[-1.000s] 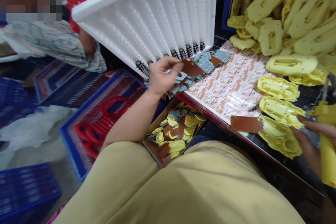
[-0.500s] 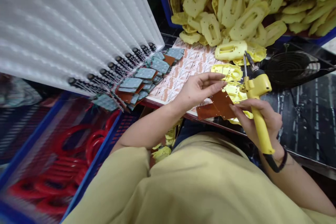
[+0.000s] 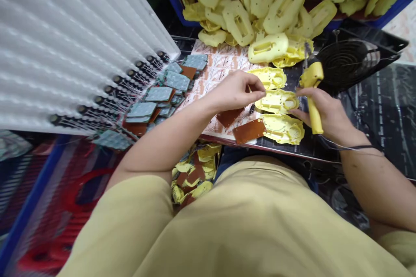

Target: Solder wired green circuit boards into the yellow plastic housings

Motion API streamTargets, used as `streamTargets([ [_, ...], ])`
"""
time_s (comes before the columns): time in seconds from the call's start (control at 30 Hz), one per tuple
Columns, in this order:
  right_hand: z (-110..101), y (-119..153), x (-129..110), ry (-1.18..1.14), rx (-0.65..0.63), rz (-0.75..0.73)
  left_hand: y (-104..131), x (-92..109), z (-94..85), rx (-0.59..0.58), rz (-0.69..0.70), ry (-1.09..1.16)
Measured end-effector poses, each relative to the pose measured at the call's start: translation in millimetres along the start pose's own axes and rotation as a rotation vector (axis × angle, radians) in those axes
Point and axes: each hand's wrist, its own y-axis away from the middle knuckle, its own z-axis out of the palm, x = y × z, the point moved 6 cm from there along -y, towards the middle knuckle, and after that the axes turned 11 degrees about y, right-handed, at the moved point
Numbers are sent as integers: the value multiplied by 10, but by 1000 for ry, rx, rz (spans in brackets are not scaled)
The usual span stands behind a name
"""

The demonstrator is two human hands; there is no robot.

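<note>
The right hand (image 3: 326,110) is gripping the yellow soldering gun (image 3: 314,110), its fingers clamping around the handle while the tip is pointing away from the body. The left hand (image 3: 240,91) is hovering at the left end of the middle yellow shell (image 3: 276,101); its thumb and forefinger tips are meeting, and whether they are pinching anything small cannot be told. The middle shell is lying on the black work surface (image 3: 383,112) between the far shell (image 3: 269,78) and the near shell (image 3: 283,129), all three showing their hollow sides. One brown board (image 3: 249,132) is touching the near shell's left end; a second brown board (image 3: 230,117) is lying beneath the left wrist. Grey boards (image 3: 159,94) are lying piled beside the white foam tray (image 3: 97,39). A black fan (image 3: 349,58) is standing beyond the right hand.
</note>
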Motion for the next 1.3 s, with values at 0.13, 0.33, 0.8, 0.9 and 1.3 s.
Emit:
streamTargets([
  [0.13, 169, 27, 81, -17, -113, 2, -200, -80, 250, -80, 7, -313],
  [0.33, -113, 261, -114, 125, 10, -92, -296, -104, 577, -142, -7, -494],
  [0.8, -581, 1139, -196, 126, 118, 182, -218, -194, 758, -86, 91, -508],
  [0.9, -644, 1153, -323, 136, 184, 126, -210, -197, 767, -71, 122, -531],
  [1.3, -614, 949, -480, 162, 206, -11, -216, -172, 781, -81, 96, -533],
])
